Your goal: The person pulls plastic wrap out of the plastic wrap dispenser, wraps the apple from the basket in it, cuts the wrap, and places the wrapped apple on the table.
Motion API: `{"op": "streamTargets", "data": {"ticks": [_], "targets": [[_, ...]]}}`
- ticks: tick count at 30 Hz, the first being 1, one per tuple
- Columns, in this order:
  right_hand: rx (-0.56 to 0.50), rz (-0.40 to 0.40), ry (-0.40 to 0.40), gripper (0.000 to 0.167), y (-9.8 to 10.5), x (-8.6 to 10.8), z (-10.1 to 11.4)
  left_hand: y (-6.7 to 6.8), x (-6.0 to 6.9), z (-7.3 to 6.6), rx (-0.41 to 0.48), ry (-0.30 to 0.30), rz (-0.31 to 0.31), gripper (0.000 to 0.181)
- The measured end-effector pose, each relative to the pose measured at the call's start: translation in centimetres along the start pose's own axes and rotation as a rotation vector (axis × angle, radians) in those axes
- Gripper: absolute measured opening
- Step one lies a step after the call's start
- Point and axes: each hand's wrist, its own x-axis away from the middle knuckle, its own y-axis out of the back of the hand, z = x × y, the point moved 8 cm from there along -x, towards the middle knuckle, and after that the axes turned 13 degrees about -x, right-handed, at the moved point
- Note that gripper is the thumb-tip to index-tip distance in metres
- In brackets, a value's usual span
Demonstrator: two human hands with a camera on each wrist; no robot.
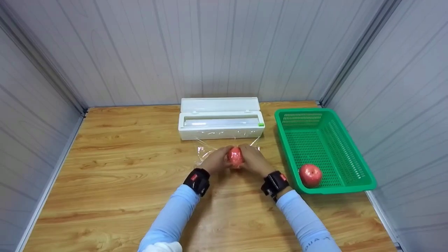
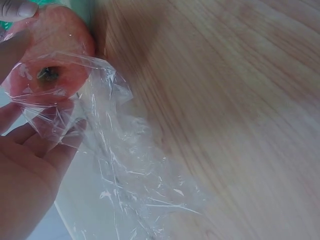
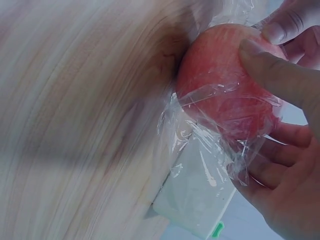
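Note:
A red apple (image 1: pixel 235 157) with clear plastic wrap lying over it is held between both hands, just in front of a white wrap box. My left hand (image 1: pixel 217 161) grips its left side; in the left wrist view the stem hollow faces the camera and crumpled plastic wrap (image 2: pixel 135 170) trails off beside the fingers. From the other side my right hand (image 1: pixel 256 161) holds the same apple (image 3: pixel 220 75), thumb on top and fingers behind the film. Parts of the fingers are hidden behind the fruit and film.
The white wrap box (image 1: pixel 222 133) stands lid-up at the back middle, a small green piece at its right end. To the right, a green basket (image 1: pixel 288 157) holds another red apple (image 1: pixel 310 175) in its near left corner. Panel walls border the wooden table (image 1: pixel 122 182).

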Motion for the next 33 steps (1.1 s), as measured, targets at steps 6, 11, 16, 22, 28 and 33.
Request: {"op": "streamTargets", "data": {"ticks": [6, 11, 16, 22, 28, 33], "targets": [[-0.055, 0.025, -0.046, 0.051, -0.3, 0.3, 0.0, -0.1, 0.4, -0.1, 0.02, -0.007, 0.022, 0.065], [-0.065, 0.045, -0.051, 0.051, -0.4, 0.6, 0.2, -0.2, 0.8, -0.2, 0.072, 0.007, 0.063, 0.06], [-0.084, 0.081, -0.044, 0.055, -0.7, 0.9, 0.3, -0.3, 1.3, -0.4, 0.093, 0.013, 0.077, 0.06], [-0.133, 0.106, -0.043, 0.058, -0.8, 1.6, 0.5, -0.4, 1.9, -0.7, 0.104, 0.026, 0.111, 0.059], [-0.145, 0.105, -0.018, 0.054, -0.9, 2.5, 0.8, -0.1, 2.7, -1.6, 0.061, 0.003, 0.126, 0.056], [-0.197, 0.134, 0.027, 0.055, -1.2, 3.2, 1.5, -0.2, 3.4, -1.9, 0.037, -0.008, 0.144, 0.057]]}}
